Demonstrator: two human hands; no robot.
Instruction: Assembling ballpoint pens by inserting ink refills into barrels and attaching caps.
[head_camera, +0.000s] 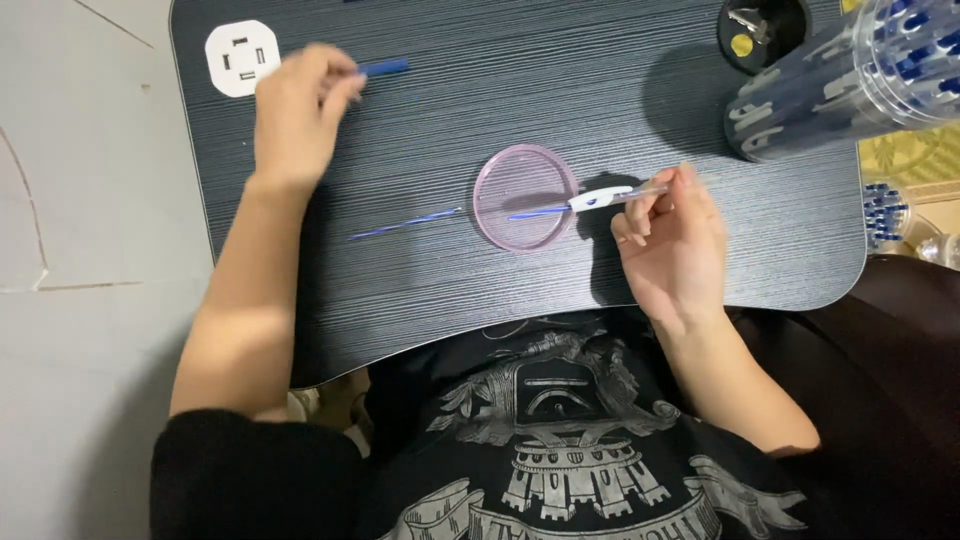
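Currently left hand pinches a blue pen cap near the lap desk far-left corner; right hand grips a clear pen barrel over the pink dish, mid-desk; near edge open.

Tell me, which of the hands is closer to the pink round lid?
Right. The right hand sits just beside the pink round lid, holding a pen part whose tip reaches over it. The left hand is farther off, gripping a blue pen piece.
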